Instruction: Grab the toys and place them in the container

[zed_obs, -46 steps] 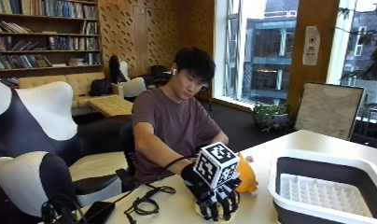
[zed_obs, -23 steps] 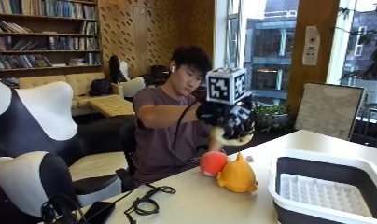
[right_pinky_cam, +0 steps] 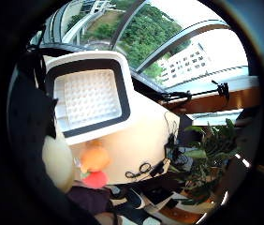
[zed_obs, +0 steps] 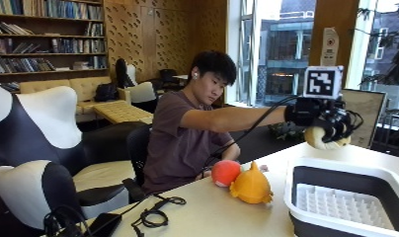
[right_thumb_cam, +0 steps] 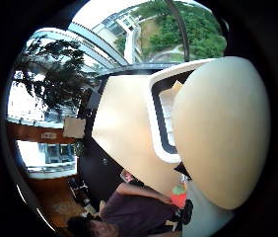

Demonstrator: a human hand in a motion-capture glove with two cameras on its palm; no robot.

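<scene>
Above container's far edge: gloved right hand (zed_obs: 324, 121), arm outstretched, fingers curled round pale cream rounded toy (zed_obs: 323, 139), held in air. Container (zed_obs: 347, 173): white tub, dark inner rim, white studded floor, on light table (zed_obs: 213, 212). Beside container on table: orange toy (zed_obs: 251, 185), red ball toy (zed_obs: 224, 172) touching it. Near table's front edge: black cable coil (zed_obs: 153, 216).

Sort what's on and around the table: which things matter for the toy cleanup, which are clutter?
Job:
cream rounded toy, held by gloved right hand
orange fish-shaped plush
red round toy
white dark-rimmed plastic container

Clutter:
coiled black cable
</scene>
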